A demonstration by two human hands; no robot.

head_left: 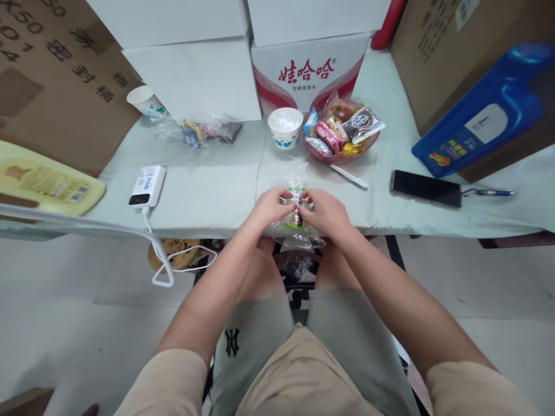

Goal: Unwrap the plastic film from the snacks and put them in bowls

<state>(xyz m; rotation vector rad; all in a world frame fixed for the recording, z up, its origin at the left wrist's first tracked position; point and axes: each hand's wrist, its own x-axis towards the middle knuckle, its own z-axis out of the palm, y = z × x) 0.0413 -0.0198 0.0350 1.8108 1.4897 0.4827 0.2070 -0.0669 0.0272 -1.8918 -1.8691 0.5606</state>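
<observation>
My left hand [271,207] and my right hand [326,211] meet at the table's front edge. Both pinch a small wrapped snack [297,203] in a clear wrapper with green print, fingers closed on its top. Crinkled clear plastic [295,173] lies on the table just behind the snack. More clear wrapping [303,240] hangs below my hands over my lap.
Behind stand a paper cup [285,128] and a reddish bowl of wrapped sweets [342,130]. A white pen [349,176], black phone [425,188], blue pen [488,193] and blue jug [489,110] lie right. A power bank [147,185], snack bag [203,132], cup [145,103] and cardboard boxes [52,69] are left.
</observation>
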